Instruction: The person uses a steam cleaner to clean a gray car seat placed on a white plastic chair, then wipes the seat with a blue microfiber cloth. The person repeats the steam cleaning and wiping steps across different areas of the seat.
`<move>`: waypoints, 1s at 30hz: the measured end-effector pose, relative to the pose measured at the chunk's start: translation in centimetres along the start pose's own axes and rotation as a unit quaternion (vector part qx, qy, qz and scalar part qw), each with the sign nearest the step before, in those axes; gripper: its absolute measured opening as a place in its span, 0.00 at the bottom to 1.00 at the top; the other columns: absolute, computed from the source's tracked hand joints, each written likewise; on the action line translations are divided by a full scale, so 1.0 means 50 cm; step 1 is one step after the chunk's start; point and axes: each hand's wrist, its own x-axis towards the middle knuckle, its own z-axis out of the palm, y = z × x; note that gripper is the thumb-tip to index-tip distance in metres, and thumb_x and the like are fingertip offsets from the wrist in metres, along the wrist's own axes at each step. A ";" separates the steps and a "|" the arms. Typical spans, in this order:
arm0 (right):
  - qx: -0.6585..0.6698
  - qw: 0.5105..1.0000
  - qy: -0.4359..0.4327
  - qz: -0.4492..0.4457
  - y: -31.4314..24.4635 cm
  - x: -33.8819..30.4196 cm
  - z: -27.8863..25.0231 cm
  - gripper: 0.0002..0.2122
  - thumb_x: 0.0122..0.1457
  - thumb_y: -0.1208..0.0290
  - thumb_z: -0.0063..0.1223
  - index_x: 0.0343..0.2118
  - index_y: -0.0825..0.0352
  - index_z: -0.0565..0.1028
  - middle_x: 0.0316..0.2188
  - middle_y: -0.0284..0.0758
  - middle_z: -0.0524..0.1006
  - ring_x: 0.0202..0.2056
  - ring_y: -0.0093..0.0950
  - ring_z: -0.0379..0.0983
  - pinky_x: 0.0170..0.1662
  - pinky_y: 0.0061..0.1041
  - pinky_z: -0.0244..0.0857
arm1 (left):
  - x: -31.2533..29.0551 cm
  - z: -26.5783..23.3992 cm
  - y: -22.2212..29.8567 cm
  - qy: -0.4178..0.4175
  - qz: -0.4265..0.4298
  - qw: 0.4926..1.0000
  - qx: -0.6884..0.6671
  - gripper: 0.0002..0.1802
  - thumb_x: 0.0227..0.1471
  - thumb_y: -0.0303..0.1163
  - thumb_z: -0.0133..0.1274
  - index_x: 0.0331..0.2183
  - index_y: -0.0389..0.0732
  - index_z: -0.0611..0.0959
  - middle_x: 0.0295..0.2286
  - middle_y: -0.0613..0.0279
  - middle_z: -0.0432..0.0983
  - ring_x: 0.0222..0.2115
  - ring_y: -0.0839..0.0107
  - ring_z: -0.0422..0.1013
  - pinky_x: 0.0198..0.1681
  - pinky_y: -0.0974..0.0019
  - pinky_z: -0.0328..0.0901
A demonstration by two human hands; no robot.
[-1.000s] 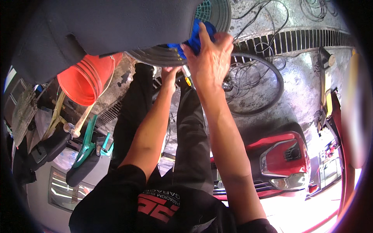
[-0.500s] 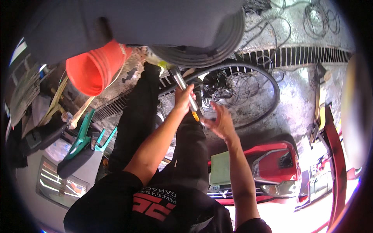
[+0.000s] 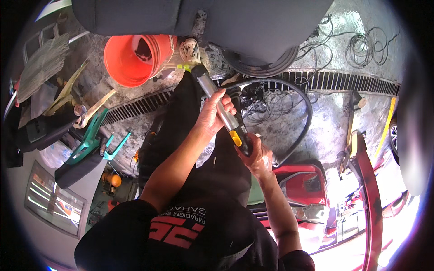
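Wet concrete floor (image 3: 289, 122) with a drain grate (image 3: 343, 81). At frame centre, a metal wand (image 3: 221, 110) with black hose (image 3: 303, 113): left hand (image 3: 212, 113) wrapped around its mid-shaft, right hand (image 3: 258, 156) gripping its lower yellow-marked end. Orange bucket (image 3: 135, 56), upper left.

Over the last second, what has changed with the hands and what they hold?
Both hands came down from the grey seat's underside. The right hand let go of a blue object, now out of sight, and gripped the lower, yellow-and-black end of the silver metal wand; the left hand wrapped around its middle. The orange plastic bucket and black hose stayed put.
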 end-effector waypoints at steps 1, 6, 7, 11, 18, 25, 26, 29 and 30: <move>-0.005 0.999 0.041 -0.032 -0.012 0.000 0.001 0.29 0.51 0.66 0.78 0.55 0.65 0.74 0.37 0.42 0.84 0.38 0.41 0.85 0.41 0.38 0.78 | -0.007 0.007 0.020 -0.036 0.003 0.999 -0.009 0.12 0.61 0.39 0.66 0.34 0.51 0.76 0.24 0.74 0.65 0.24 0.77 0.64 0.35 0.66 0.66; -0.051 0.985 0.074 -0.147 -0.096 0.018 0.004 0.31 0.47 0.71 0.78 0.52 0.71 0.73 0.39 0.41 0.82 0.34 0.43 0.81 0.39 0.40 0.74 | -0.053 0.024 0.118 -0.165 0.003 0.985 -0.050 0.08 0.62 0.34 0.61 0.36 0.50 0.76 0.24 0.73 0.64 0.24 0.77 0.64 0.35 0.65 0.64; -0.055 0.984 0.075 -0.153 -0.111 0.024 0.006 0.31 0.47 0.71 0.78 0.53 0.71 0.73 0.38 0.41 0.82 0.33 0.43 0.80 0.38 0.40 0.73 | -0.061 0.032 0.138 -0.184 0.005 0.982 -0.046 0.08 0.62 0.34 0.60 0.35 0.50 0.74 0.24 0.73 0.64 0.24 0.78 0.64 0.34 0.67 0.64; -0.057 0.981 0.080 -0.169 -0.177 0.054 0.003 0.31 0.47 0.71 0.77 0.53 0.72 0.72 0.37 0.42 0.81 0.31 0.42 0.79 0.36 0.39 0.72 | -0.077 0.046 0.213 -0.230 0.002 0.972 -0.056 0.09 0.61 0.31 0.57 0.35 0.48 0.72 0.23 0.73 0.63 0.23 0.78 0.64 0.33 0.68 0.63; -0.072 0.980 0.053 -0.178 -0.280 0.115 -0.016 0.35 0.45 0.72 0.76 0.57 0.72 0.72 0.36 0.41 0.81 0.30 0.42 0.78 0.36 0.38 0.72 | -0.089 0.039 0.301 -0.228 0.006 0.970 -0.080 0.09 0.60 0.30 0.57 0.36 0.49 0.72 0.24 0.73 0.63 0.23 0.78 0.64 0.34 0.66 0.65; -0.066 0.981 0.024 -0.182 -0.307 0.144 -0.030 0.36 0.46 0.71 0.77 0.60 0.69 0.72 0.36 0.42 0.82 0.32 0.42 0.81 0.37 0.39 0.74 | -0.093 0.030 0.321 -0.234 0.036 0.965 -0.111 0.08 0.61 0.30 0.56 0.36 0.48 0.71 0.23 0.73 0.62 0.22 0.79 0.64 0.33 0.66 0.65; -0.063 0.984 0.012 -0.167 -0.304 0.142 -0.030 0.36 0.46 0.71 0.77 0.60 0.68 0.71 0.37 0.42 0.83 0.34 0.43 0.82 0.38 0.39 0.75 | -0.096 0.030 0.319 -0.237 0.041 0.964 -0.116 0.08 0.61 0.30 0.56 0.36 0.48 0.71 0.23 0.73 0.62 0.22 0.79 0.64 0.33 0.66 0.65; -0.060 0.989 -0.014 -0.133 -0.302 0.136 -0.031 0.36 0.49 0.69 0.77 0.62 0.66 0.71 0.41 0.43 0.84 0.36 0.44 0.84 0.40 0.40 0.78 | -0.104 0.036 0.304 -0.247 0.059 0.960 -0.115 0.09 0.60 0.30 0.57 0.36 0.48 0.72 0.23 0.73 0.62 0.22 0.79 0.64 0.32 0.66 0.65; -0.064 0.989 -0.018 -0.131 -0.305 0.133 -0.036 0.36 0.50 0.69 0.77 0.62 0.65 0.71 0.42 0.44 0.84 0.37 0.44 0.84 0.41 0.40 0.78 | -0.107 0.040 0.294 -0.252 0.062 0.959 -0.113 0.09 0.60 0.30 0.57 0.36 0.48 0.72 0.23 0.73 0.62 0.21 0.79 0.64 0.32 0.66 0.65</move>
